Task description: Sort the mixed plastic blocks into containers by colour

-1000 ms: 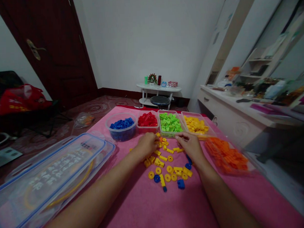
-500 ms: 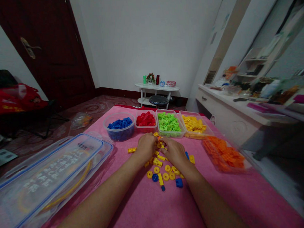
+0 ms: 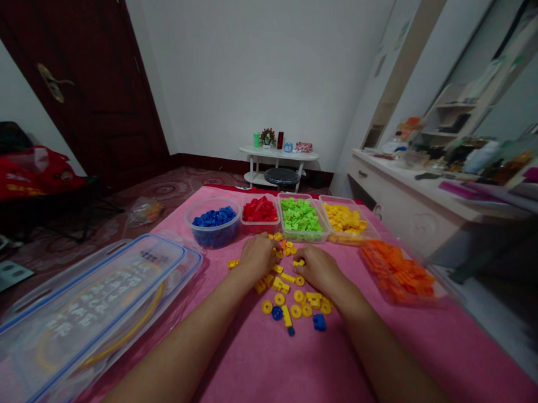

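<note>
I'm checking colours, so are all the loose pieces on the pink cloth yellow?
No, a blue wheel and a blue block lie beside yellow pieces there.

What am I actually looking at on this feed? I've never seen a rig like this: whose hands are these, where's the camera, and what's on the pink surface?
There is no machine here: these are a person's bare left hand and right hand. Every picture comes from one camera worn on that person's head, facing forward and down.

On the pink cloth lie small loose yellow plastic pieces and a few blue ones. Behind them, clear plastic tubs hold blue, red, green and yellow pieces; a tub of orange pieces sits to the right. Clear plastic lids with blue edges lie at left.

The right fingertips are at a small yellow piece; whether it's gripped, I can't tell. The left hand hides whatever it may hold.
</note>
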Demonstrator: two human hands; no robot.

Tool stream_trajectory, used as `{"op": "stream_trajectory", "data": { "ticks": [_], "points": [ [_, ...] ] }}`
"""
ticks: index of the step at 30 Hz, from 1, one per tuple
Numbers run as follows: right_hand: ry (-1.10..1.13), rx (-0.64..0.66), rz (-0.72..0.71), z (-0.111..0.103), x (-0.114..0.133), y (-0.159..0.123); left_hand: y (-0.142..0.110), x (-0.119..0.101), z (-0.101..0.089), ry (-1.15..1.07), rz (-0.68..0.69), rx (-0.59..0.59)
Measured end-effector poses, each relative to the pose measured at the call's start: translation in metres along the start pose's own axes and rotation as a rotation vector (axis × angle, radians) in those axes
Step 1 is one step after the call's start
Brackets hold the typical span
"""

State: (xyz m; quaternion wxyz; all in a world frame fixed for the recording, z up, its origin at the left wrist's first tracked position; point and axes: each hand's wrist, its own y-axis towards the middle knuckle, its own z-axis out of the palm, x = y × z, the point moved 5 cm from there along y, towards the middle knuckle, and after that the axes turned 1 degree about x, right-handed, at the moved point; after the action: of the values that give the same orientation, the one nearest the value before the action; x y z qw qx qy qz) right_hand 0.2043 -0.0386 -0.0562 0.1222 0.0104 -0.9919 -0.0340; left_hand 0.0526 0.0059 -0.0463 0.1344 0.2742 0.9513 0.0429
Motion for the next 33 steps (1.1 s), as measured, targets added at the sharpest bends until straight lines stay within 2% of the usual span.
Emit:
{"op": "stream_trajectory", "data": {
  "ticks": [2,5,7,10,12,15,20,23,26,30,33],
  "points": [
    [0.024,-0.017,-0.013,0.004,0.001,0.000,0.001,0.002,0.001,-0.005,0.000,-0.008],
    [0.174,-0.064,-0.048,0.005,0.002,0.003,0.002,0.002,0.004,0.005,-0.001,-0.020],
    [0.358,-0.096,-0.039,0.004,0.002,0.005,0.003,0.001,0.005,0.028,-0.004,-0.012],
    [0.720,-0.103,0.056,0.004,0.000,0.007,0.001,0.000,0.003,0.032,-0.027,0.002],
    [0.931,-0.088,0.115,0.006,0.001,0.006,-0.001,0.001,-0.002,-0.019,-0.052,-0.033],
    [1.122,-0.051,0.143,0.008,0.004,0.005,-0.001,0.005,-0.008,-0.225,-0.066,-0.109],
    [1.288,0.047,0.088,0.010,0.015,0.003,0.006,0.004,0.002,-0.822,-0.012,-0.127],
    [1.311,0.036,0.066,0.009,0.019,0.002,0.009,0.001,0.006,-0.935,-0.004,-0.094],
    [1.296,-0.028,0.088,0.006,0.015,0.002,0.007,0.005,-0.002,-0.781,0.010,-0.059],
    [1.271,-0.120,0.138,-0.001,0.004,0.003,0.001,0.037,-0.027,-0.228,-0.141,-0.086],
    [1.267,-0.142,0.157,-0.002,-0.001,0.003,-0.003,0.058,-0.029,-0.063,-0.212,0.083]
  ]
}}
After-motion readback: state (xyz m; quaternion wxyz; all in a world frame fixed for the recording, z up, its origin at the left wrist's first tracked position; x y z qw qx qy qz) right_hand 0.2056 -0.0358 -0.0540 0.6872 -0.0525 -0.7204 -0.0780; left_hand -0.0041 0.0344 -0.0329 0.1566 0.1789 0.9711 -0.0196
